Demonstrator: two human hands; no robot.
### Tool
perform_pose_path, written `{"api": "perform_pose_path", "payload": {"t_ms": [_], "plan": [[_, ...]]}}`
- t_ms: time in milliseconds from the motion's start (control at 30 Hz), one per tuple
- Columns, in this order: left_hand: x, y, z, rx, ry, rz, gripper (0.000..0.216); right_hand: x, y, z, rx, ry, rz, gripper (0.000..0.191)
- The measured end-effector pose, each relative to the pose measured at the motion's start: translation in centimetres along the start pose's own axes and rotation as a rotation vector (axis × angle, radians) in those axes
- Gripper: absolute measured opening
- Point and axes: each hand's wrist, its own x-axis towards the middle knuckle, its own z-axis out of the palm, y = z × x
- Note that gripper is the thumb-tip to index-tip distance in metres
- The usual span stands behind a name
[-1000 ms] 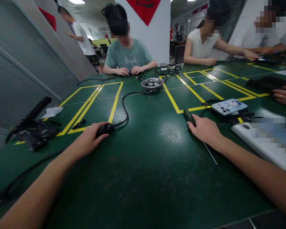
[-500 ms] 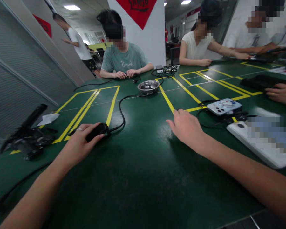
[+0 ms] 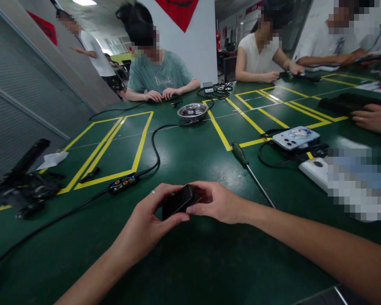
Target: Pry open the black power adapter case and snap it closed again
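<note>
My left hand (image 3: pixel 147 222) and my right hand (image 3: pixel 220 202) meet over the green table (image 3: pixel 190 262), both closed on a small black cover (image 3: pixel 177 202) held just above the surface. The left hand, with a ring on it, grips it from below and the left; the right hand's fingers pinch its right end. To the left lies a black cable (image 3: pixel 155 148) with a bare circuit board (image 3: pixel 123 184) in its line. A green-handled screwdriver (image 3: pixel 241 154) lies to the right, apart from both hands.
A metal bowl (image 3: pixel 192 112) stands mid-table among yellow tape lines. A phone (image 3: pixel 296 137) with cables and a white device (image 3: pixel 317 169) lie at the right. Black tools (image 3: pixel 22 186) sit at the left edge. Other people sit along the far side, and another person's hand (image 3: pixel 370 118) rests at the right.
My left hand drew the black cover toward me, leaving the circuit board bare on the cable. My right hand left the screwdriver and came in to grip the cover.
</note>
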Motion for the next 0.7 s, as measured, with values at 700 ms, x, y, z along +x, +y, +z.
{"api": "perform_pose_path", "payload": {"t_ms": [700], "plan": [[0.2,-13.3,-11.4,0.501,-0.061,-0.339,0.064,0.1,-1.6,-8.1,0.201,0.45,0.177,0.061]]}}
